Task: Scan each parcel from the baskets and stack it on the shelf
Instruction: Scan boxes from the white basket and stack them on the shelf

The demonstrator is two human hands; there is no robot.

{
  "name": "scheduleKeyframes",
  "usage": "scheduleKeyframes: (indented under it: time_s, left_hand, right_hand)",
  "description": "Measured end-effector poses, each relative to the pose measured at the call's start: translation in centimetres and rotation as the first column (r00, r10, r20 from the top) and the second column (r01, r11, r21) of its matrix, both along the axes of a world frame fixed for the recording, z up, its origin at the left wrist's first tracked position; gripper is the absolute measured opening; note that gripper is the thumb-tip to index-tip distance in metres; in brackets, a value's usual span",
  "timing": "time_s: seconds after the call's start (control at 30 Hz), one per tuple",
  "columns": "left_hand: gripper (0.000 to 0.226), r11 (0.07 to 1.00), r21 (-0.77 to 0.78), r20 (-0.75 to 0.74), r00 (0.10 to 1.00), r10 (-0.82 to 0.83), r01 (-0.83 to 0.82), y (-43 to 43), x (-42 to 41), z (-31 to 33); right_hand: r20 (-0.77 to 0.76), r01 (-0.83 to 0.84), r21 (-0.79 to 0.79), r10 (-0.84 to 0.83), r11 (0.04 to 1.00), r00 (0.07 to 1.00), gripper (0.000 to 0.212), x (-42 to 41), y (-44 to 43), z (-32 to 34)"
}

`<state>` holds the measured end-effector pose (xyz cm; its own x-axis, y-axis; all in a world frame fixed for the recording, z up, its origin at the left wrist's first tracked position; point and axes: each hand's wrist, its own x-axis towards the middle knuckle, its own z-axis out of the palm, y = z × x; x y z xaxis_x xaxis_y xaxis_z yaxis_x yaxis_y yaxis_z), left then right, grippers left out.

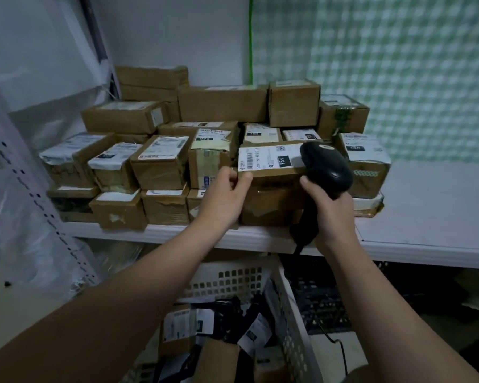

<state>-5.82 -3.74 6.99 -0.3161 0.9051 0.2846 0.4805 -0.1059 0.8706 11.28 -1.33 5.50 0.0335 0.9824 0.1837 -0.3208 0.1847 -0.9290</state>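
Parcel (pixel 271 172): brown cardboard, white shipping label (pixel 268 158) on top with barcodes and a black "15H" tag, held at the front of the white shelf (pixel 415 239) against the stack of parcels (pixel 161 150)

Far left: perforated white upright (pixel 25 189) with clear plastic sheeting beside it

Left part of shelf: stack of parcels piled in several layers, most labelled on top, reaching back to the wall

Left hand (pixel 224 194): closed on the near left corner of the parcel, thumb lying on top at the label's edge, fingers curled round the side, forearm reaching in from the lower left

Centre: parcel sitting among the front row of the stack, level with the neighbouring boxes, label facing up

Below centre: white slotted basket (pixel 291 322) under the shelf, holding more cardboard boxes and black bags with labels

Right hand (pixel 329 214): wrapped tight round the handle of a black barcode scanner (pixel 327 167), scanner head tilted down over the right end of the label, just above the parcel; black cable (pixel 340 349) trailing down past the basket

Right of scanner: taller box with green-printed tape (pixel 368 167), last in the row

Far right: bare stretch of shelf, green-and-white checked sheet (pixel 398 78) hanging behind
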Motion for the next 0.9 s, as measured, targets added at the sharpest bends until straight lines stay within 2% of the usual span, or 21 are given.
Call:
scheduleKeyframes:
  time_s: [0.2, 0.3, 0.4, 0.53, 0.67, 0.7, 0.77, 0.83, 0.9]
  left_hand:
    - [0.026, 0.993, 0.089, 0.060, 0.995, -0.081, 0.075, 0.8, 2.0, 0.7]
    - [0.029, 0.985, 0.117, 0.113, 0.984, -0.139, 0.126, 2.0, 3.7, 1.3]
    - [0.028, 0.979, 0.074, 0.140, 0.970, -0.199, 0.190, 3.8, 5.4, 1.9]
    - [0.048, 0.972, 0.004, 0.066, 0.970, -0.234, 0.235, 6.0, 7.0, 2.0]
    - [0.077, 0.955, -0.115, 0.042, 0.962, -0.272, 0.275, 6.2, 7.2, 1.3]
    - [0.078, 0.946, -0.117, 0.002, 0.952, -0.306, 0.304, 5.8, 7.2, 1.0]
    - [0.073, 0.933, -0.111, -0.169, 0.918, -0.357, 0.343, 5.0, 7.3, 0.5]
    - [0.058, 0.943, -0.065, -0.359, 0.874, -0.326, 0.325, 4.6, 7.3, 0.0]
    - [0.045, 0.957, -0.006, -0.430, 0.863, -0.264, 0.289, 4.5, 7.4, -0.3]
  right_hand:
    - [-0.118, 0.121, 0.021, -0.118, 0.992, 0.986, 0.024, 2.3, -0.8, -0.4]
    - [-0.111, 0.195, 0.026, -0.191, 0.980, 0.975, 0.042, 3.8, -2.2, -1.4]
    - [-0.066, 0.228, 0.024, -0.226, 0.973, 0.972, 0.057, 4.9, -3.2, -2.2]
    - [0.012, 0.187, -0.057, -0.187, 0.981, 0.982, 0.039, 5.8, -2.9, -2.7]
    - [0.071, 0.174, -0.091, -0.168, 0.981, 0.983, 0.034, 5.5, -1.9, -2.9]
    - [0.083, 0.173, -0.086, -0.166, 0.981, 0.983, 0.032, 5.4, -1.6, -2.8]
    - [0.097, 0.171, -0.077, -0.164, 0.982, 0.982, 0.031, 5.2, -1.0, -2.5]
    - [0.111, 0.168, -0.065, -0.160, 0.984, 0.981, 0.033, 5.3, -0.3, -2.3]
    - [0.141, 0.175, -0.062, -0.165, 0.983, 0.976, 0.042, 5.5, 0.3, -2.2]
